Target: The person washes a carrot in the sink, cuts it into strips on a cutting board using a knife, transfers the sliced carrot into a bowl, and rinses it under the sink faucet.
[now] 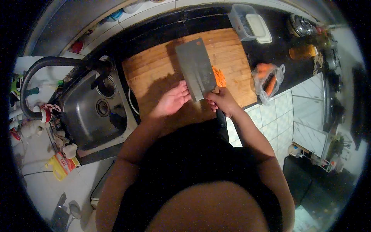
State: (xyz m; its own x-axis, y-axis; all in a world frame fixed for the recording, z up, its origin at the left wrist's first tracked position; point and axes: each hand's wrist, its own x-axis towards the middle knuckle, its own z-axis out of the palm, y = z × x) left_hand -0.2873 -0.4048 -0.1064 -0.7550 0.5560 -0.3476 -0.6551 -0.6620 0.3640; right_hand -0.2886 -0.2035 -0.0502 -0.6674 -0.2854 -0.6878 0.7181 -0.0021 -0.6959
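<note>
A broad cleaver (195, 67) is held above the wooden cutting board (148, 65), its flat grey side facing up. My right hand (223, 101) is wrapped round its dark handle near the board's front edge. My left hand (174, 99) is beside the blade's left edge, palm up with its fingers stretched out; the fingertips are close to the metal, and whether they touch it I cannot tell. Cut orange carrot strips (219, 76) lie on the board just right of the blade, which hides part of them.
A steel sink (83, 123) with a black faucet (58, 61) is at the left. To the right are a plastic bag of carrots (269, 81), a clear container (240, 24) with a pale lid (259, 29), and an amber bottle (302, 51).
</note>
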